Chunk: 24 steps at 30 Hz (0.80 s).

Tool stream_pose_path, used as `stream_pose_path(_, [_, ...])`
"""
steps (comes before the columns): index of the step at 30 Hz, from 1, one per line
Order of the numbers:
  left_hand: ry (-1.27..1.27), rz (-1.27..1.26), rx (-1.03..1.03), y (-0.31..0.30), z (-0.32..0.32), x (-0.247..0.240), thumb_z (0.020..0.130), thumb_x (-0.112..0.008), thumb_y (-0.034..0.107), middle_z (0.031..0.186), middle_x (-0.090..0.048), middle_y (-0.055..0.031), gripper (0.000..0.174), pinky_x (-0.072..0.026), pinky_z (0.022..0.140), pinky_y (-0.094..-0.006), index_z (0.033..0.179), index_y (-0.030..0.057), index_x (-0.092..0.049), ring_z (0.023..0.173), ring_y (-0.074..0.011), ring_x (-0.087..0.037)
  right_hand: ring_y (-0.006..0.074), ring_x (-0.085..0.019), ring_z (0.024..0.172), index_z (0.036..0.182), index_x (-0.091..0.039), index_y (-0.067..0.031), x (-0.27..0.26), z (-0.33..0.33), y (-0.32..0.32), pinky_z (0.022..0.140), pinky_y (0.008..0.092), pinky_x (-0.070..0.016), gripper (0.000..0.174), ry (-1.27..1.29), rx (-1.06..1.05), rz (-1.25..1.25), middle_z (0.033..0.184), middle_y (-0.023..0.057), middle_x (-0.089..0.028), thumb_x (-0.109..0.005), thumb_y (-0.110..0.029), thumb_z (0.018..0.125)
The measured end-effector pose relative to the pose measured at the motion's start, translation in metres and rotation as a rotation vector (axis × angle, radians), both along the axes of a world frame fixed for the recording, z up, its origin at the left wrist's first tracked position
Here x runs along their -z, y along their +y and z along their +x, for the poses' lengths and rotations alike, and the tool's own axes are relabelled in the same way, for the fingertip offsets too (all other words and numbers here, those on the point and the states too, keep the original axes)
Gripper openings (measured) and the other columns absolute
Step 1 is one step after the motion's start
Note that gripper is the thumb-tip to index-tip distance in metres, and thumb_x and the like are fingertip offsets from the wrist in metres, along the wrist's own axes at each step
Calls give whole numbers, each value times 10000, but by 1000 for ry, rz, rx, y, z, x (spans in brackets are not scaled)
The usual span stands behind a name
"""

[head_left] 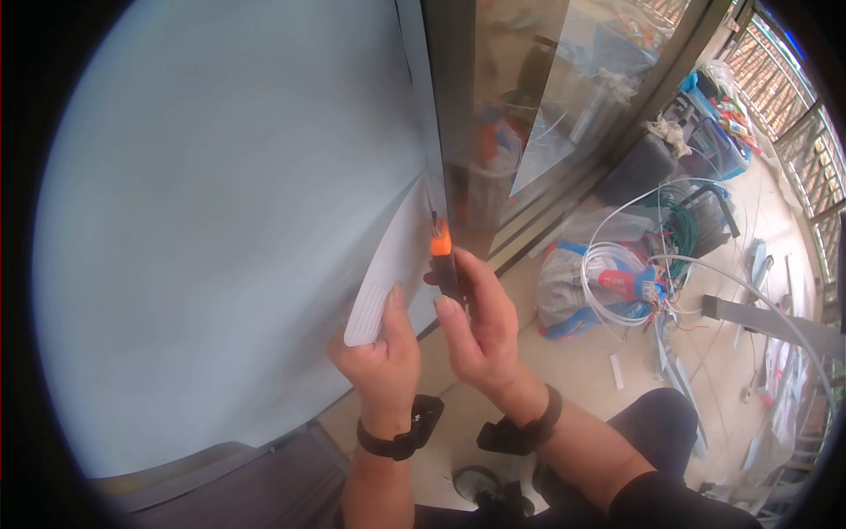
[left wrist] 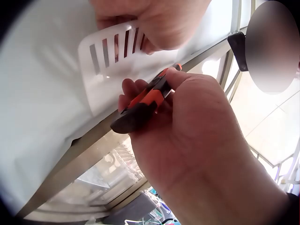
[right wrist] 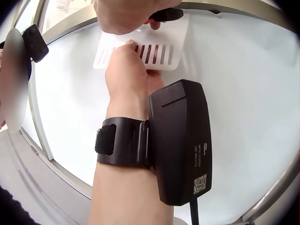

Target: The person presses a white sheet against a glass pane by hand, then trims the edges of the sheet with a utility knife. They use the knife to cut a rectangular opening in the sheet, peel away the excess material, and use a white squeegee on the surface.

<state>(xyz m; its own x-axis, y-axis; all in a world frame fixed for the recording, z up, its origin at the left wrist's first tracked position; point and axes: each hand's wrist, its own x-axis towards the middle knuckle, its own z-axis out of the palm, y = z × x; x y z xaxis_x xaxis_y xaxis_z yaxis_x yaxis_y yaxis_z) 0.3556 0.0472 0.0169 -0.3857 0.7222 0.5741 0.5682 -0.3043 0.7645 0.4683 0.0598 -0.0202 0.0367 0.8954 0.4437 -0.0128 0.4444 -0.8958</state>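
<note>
A white slotted plastic scraper [head_left: 377,286] is gripped by my left hand [head_left: 384,361], thumb on its face, and lies against a large pale sheet [head_left: 229,203]. My right hand [head_left: 486,328] holds an orange and black cutter knife [head_left: 441,242] at the sheet's right edge, its tip beside the metal frame [head_left: 454,115]. In the left wrist view, fingers and thumb of the right hand [left wrist: 192,126] close round the knife [left wrist: 152,97], below the scraper's slots. From the right wrist view, the left hand [right wrist: 125,75] pinches the scraper [right wrist: 180,42] near its slotted end.
Right of the frame is a glass pane [head_left: 582,79]. On the tiled floor lie a plastic bag [head_left: 564,291], coiled white cable [head_left: 599,304], metal strips and a dark case [head_left: 636,174]. A railing [head_left: 784,79] stands at the far right, and a grey surface [head_left: 238,485] at lower left.
</note>
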Motion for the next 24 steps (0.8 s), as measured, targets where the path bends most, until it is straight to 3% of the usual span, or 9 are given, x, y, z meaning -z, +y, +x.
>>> stream_pose_path(1, [-1,-2,-1,0,1,0,912,-679,16,690,-672,-82,86,-469,549,-277,909,-69,-690,568,-136,-600,363,-650,1066,1348,-487,87,3,-1,-1,903,386,-518,482,-1,-1,-2,1208,241,-617,-642,-73,921])
stream_pose_path(3, [-9,5,-16,1,2,0,913,-680,18,702,-680,-78,91,-475,557,-273,921,-72,-695,580,-131,-606,233,-620,1137,1429,-403,95,10,-1,-4,988,360,-486,502,-28,-37,-11,1309,169,-581,-551,-8,961])
stream_pose_path(7, [0,52,-4,3,1,4,913,-681,19,714,-685,-77,95,-479,567,-272,934,-71,-699,595,-129,-612,234,-617,1136,1441,-390,91,15,0,-2,995,360,-483,515,-18,-39,-7,1338,169,-570,-548,2,959])
stream_pose_path(9, [-9,10,-17,2,1,3,911,-682,19,719,-687,-82,94,-482,574,-276,931,-72,-698,601,-132,-616,362,-652,1075,1345,-485,86,11,-3,0,906,378,-518,482,38,28,-3,1216,235,-617,-644,-56,913])
stream_pose_path(10, [-9,7,-16,1,1,4,911,-682,19,719,-687,-82,94,-482,574,-276,931,-72,-698,601,-132,-616,362,-652,1075,1345,-485,86,10,-3,-1,906,378,-518,482,38,29,-5,1216,235,-617,-644,-56,913])
stream_pose_path(13, [7,25,-17,3,-2,5,912,-681,18,716,-684,-81,90,-480,571,-278,924,-71,-695,598,-131,-613,356,-651,1076,1351,-480,83,9,-5,-2,907,378,-517,487,51,20,-23,1219,233,-615,-641,-47,911])
stream_pose_path(15, [10,36,-4,3,-3,6,914,-678,15,707,-681,-80,84,-475,563,-278,915,-68,-693,588,-135,-610,219,-630,1086,1432,-402,86,8,-3,-3,948,346,-503,514,-28,-43,-38,1326,165,-586,-567,-1,952])
stream_pose_path(24, [10,19,-13,3,-1,3,918,-681,18,698,-681,-78,91,-467,551,-280,899,-70,-692,579,-129,-605,220,-654,1056,1410,-448,67,33,-3,-10,940,349,-511,483,-113,16,-77,1279,159,-612,-579,-5,950])
